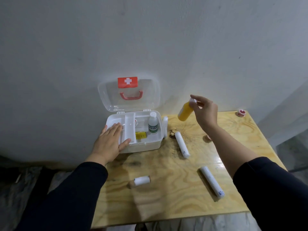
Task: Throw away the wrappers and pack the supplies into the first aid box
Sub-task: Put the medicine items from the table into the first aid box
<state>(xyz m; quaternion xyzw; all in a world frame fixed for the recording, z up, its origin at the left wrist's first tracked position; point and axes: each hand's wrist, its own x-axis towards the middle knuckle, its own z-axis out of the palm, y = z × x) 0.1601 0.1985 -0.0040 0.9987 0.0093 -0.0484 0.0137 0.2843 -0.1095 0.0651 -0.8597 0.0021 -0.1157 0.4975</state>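
- Your right hand (pixel 205 112), right of centre, pinches the yellow bottle (pixel 185 112) by its white cap, lifted above the table (pixel 175 197).
- Your left hand (pixel 110 140) lies flat and relaxed over the first aid box (pixel 143 145), hiding its left compartment.
- Your right forearm partly hides a small roll (pixel 207 138).

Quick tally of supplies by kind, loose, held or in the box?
White gauze rolls: 4
Bottles: 2, a yellow bottle in the right hand and a clear bottle in the first aid box
Tape rolls: 2
Yellow carton: 1
Total: 9
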